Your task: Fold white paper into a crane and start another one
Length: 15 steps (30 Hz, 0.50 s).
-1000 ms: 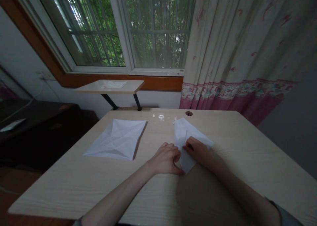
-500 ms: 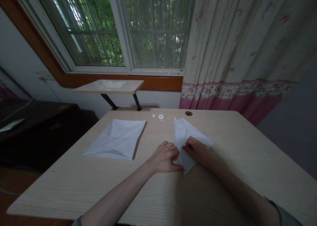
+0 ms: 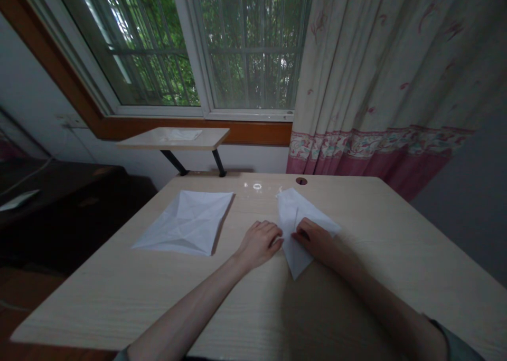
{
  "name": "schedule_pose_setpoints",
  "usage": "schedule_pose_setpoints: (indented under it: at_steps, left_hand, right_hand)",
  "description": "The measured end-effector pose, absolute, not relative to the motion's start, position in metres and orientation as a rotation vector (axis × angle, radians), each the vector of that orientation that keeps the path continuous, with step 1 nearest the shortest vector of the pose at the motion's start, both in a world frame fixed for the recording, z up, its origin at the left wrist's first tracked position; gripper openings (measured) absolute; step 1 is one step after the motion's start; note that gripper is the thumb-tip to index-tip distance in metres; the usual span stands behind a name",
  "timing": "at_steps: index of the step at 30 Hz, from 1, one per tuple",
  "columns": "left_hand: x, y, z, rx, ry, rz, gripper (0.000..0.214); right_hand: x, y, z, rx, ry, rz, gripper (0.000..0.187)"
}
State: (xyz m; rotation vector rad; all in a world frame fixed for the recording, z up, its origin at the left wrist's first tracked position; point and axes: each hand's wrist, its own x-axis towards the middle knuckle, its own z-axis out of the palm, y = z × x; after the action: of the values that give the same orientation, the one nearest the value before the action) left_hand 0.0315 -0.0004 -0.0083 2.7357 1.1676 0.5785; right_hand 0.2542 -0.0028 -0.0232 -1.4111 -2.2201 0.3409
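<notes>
A partly folded sheet of white paper point(image 3: 293, 256) lies on the desk in front of me, one corner pointing toward me and a raised flap edge near its middle. At its left edge is my left hand point(image 3: 261, 243), thumb and fingertips closed together on the paper's margin. My right hand point(image 3: 316, 238) rests over the right part of the sheet with fingers curled and pinched at the flap. Its palm hides some of the paper beneath.
A second, creased white paper square point(image 3: 190, 224) lies on the left of the wooden desk point(image 3: 245, 308). Behind it stands a small raised shelf point(image 3: 214, 135) holding white paper point(image 3: 184, 134). A round cable hole point(image 3: 301, 181) sits near the back edge, before a curtain point(image 3: 356, 144).
My left thumb has drawn up from the paper's near corner to my fingers at the left edge, uncovering that corner. My right hand looks nearly still.
</notes>
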Motion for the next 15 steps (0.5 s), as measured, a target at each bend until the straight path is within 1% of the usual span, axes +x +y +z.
schedule_pose_setpoints:
  at_steps: [11,15]
  left_hand:
    - [0.0321,0.0,-0.0081,2.733,1.195,0.628,0.013]
    - [0.0321,-0.0008,-0.0077,2.763,1.181,0.732,0.015]
  right_hand:
    - [0.2562,-0.0031,-0.0256,-1.365,-2.176,0.367,0.017]
    - [0.2576,-0.0026,-0.0272,-1.295,-2.15,0.32,0.022]
